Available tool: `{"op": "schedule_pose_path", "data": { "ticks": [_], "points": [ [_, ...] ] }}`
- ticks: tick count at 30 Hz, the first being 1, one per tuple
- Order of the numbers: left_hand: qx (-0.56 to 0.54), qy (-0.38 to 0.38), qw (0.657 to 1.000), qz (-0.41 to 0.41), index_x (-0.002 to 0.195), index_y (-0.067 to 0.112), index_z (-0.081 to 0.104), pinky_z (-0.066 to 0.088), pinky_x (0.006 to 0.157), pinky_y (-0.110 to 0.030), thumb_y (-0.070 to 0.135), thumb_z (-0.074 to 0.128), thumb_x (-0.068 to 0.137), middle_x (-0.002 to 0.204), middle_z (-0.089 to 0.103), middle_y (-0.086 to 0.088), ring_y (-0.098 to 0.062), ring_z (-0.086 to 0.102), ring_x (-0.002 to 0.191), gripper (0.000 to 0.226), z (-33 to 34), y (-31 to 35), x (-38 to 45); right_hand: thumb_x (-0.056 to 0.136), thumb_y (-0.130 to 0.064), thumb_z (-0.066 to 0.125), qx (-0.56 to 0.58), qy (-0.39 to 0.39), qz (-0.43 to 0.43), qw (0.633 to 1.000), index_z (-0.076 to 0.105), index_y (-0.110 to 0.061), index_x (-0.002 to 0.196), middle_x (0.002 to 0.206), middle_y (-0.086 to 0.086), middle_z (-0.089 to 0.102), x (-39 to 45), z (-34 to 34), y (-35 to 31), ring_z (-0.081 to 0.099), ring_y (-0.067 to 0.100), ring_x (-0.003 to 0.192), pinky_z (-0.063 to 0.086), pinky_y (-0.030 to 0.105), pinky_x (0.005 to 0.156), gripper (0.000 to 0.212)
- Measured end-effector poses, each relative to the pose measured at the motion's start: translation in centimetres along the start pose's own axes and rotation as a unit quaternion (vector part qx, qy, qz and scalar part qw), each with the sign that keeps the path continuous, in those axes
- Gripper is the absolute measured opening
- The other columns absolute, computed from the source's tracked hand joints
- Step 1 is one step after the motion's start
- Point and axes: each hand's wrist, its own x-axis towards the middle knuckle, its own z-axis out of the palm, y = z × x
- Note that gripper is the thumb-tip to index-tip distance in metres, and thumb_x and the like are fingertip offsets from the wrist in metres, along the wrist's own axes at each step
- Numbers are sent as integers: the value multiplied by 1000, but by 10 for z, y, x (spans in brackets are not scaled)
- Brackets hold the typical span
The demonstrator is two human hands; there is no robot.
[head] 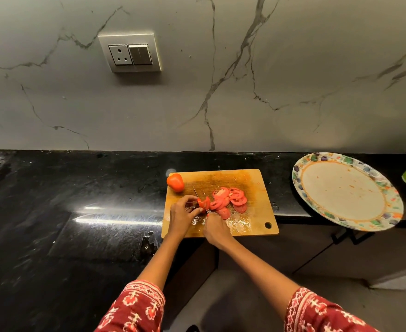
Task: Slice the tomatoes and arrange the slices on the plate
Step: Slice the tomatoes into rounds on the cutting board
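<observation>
Probably a home kitchen: black stone counter [77,200], marble-look wall [221,92], wooden chopping board [254,185].

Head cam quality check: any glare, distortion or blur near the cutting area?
Head view: bright streaks of glare on the black countertop just left of the cutting board; wide-angle distortion bows the countertop's back edge and stretches the plate into an oval; the knife blade is thin and hard to resolve between the left hand and right hand; tomato slices read clearly.
</observation>
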Motion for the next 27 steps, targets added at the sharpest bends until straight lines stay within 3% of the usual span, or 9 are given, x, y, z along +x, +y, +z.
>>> {"op": "schedule_pose_path", "data": {
  "ticks": [3, 7, 11, 16, 19, 23, 27],
  "points": [
    [13, 30, 998, -53, 93, 9, 61, 51, 65, -17, 22, 83, 66, 79, 64, 2, -9, 61, 72, 38, 4, 2, -4, 95, -7, 37, 1, 7, 5, 1000, 51, -1, 119, 123, 17, 56, -1, 2, -1, 54, 34, 115, 43, 37, 86, 29],
    [22, 25, 994, -102, 76, 7, 68, 54, 59, -31, 19, 80, 70, 70, 69, -7, -16, 65, 62, 19, 13, 3, -5, 96, -12, 38, 3, 11, 7, 1000, 52, -3, 118, 122, 16, 57, -3, 2, -3, 55, 33, 114, 45, 38, 86, 28],
    [9, 19, 994, -110, 74, 8, 68, 55, 58, -29, 9, 73, 77, 68, 70, -9, -12, 63, 53, 5, 17, 7, -6, 96, -12, 40, -12, 6, 6, 1000, 52, -3, 119, 123, 16, 57, -4, 1, -5, 55, 33, 114, 45, 38, 87, 28],
    [-3, 36, 992, -123, 72, 12, 66, 56, 57, -28, 5, 68, 81, 66, 66, -4, -12, 62, 53, 11, 18, 12, -6, 93, -11, 44, -38, -4, 4, 999, 48, -4, 121, 123, 15, 56, -18, 8, 11, 53, 32, 116, 43, 38, 89, 29],
    [6, 36, 992, -117, 72, 12, 65, 52, 52, -23, 6, 67, 82, 64, 65, -3, -11, 61, 51, 12, 17, 12, -8, 95, -11, 40, -47, -3, 17, 999, 46, -5, 122, 123, 14, 56, -23, 11, 19, 53, 32, 116, 43, 38, 89, 29],
    [18, 30, 994, -105, 70, 11, 66, 52, 54, -28, 7, 66, 83, 60, 64, -2, -11, 59, 52, 13, 18, 10, -9, 91, -7, 46, -46, -6, 6, 999, 47, -2, 122, 125, 16, 55, -16, 3, 9, 51, 33, 119, 43, 38, 92, 31],
    [27, 54, 991, -120, 64, 10, 66, 50, 56, -33, 22, 76, 76, 56, 63, -2, -17, 61, 53, 19, 20, 14, -9, 92, -6, 44, -48, -12, 12, 999, 48, -3, 123, 125, 15, 56, -16, 5, 7, 53, 32, 118, 44, 38, 91, 32]
  ]
}}
